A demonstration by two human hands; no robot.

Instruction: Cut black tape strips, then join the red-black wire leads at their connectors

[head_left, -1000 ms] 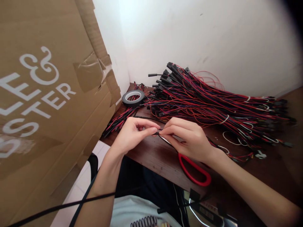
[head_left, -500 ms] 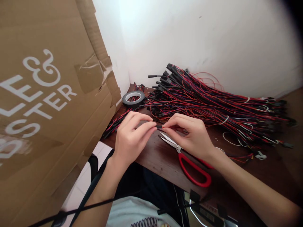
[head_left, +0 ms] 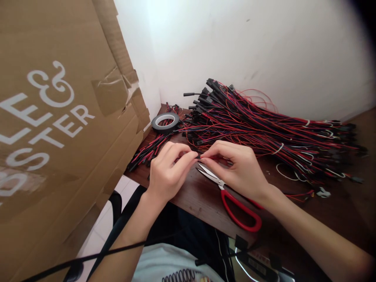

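Observation:
My left hand [head_left: 172, 166] and my right hand [head_left: 235, 162] meet fingertip to fingertip over the table's front part. Between them is a short black wire piece [head_left: 199, 156], pinched from both sides and mostly covered by my fingers. Red-handled scissors [head_left: 241, 211] lie under and beside my right hand, blades pointing to the upper left. Behind my hands rests a large bundle of red, black and blue wires [head_left: 235, 117] with black connectors. A roll of black tape [head_left: 165, 122] lies beyond my left hand.
A big cardboard box [head_left: 58, 137] stands close on the left. More cut red and black wires [head_left: 143, 150] lie between it and my left hand. The white wall [head_left: 249, 51] bounds the table [head_left: 188, 196] at the back. A dark cable [head_left: 96, 256] crosses low in front of me.
My left hand has shifted slightly right, its fingertips now closer to my right hand's, so less of the black piece shows. My right hand stays almost in place.

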